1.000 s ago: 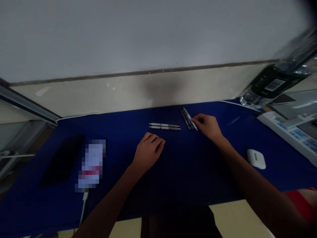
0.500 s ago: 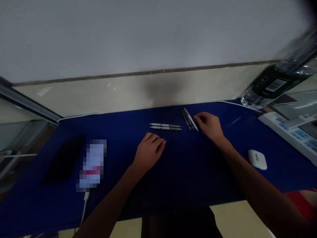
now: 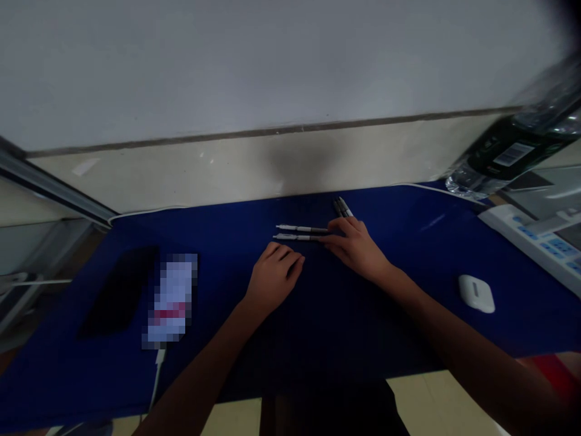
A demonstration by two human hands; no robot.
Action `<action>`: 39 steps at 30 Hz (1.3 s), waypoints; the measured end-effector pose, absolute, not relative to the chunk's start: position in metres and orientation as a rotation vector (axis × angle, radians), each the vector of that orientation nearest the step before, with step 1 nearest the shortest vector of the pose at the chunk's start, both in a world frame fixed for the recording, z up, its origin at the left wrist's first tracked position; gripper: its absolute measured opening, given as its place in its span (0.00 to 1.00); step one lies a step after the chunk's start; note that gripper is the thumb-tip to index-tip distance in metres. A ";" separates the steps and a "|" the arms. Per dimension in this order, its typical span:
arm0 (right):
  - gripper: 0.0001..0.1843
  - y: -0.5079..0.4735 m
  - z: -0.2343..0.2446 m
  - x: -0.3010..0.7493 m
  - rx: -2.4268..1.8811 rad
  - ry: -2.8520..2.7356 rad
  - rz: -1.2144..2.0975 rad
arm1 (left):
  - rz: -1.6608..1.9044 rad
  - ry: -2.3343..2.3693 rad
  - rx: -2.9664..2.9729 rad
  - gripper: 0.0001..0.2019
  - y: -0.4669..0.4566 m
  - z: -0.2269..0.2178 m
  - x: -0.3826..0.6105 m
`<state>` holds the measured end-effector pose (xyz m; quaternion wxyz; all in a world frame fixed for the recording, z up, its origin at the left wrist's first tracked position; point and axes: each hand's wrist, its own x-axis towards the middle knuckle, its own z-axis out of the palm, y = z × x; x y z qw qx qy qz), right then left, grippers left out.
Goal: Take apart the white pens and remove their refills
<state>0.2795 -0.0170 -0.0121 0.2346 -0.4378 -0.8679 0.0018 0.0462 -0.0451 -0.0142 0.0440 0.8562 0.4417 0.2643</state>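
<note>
Two slim white-and-grey pens lie side by side on the blue desktop, a far pen [image 3: 297, 228] and a near pen [image 3: 295, 237]. At their grey right ends is my right hand [image 3: 358, 245], its thumb and forefinger closed on the tip of the near pen. Its other fingers cover the end of the far pen. Behind this hand, several more pens [image 3: 342, 207] sit in a slanted bunch, their lower parts hidden. My left hand [image 3: 275, 275] rests on the desk just below the pair, fingers loosely bent and apart, holding nothing.
To the left lie a phone [image 3: 171, 300] with a blurred screen and charging cable [image 3: 157, 375], and a dark flat object [image 3: 120, 293]. A white earbud case [image 3: 475, 293], a power strip [image 3: 535, 236] and a large plastic bottle [image 3: 503, 151] are on the right. A wall [image 3: 227, 163] borders the back.
My right hand has moved left from beside the slanted pens to the pair. The near pen has shifted slightly left and toward me. My left hand has stayed put.
</note>
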 end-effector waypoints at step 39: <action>0.13 -0.023 0.011 0.277 -1.117 -2.304 0.531 | 0.805 1.440 2.598 0.14 -0.043 -0.007 0.042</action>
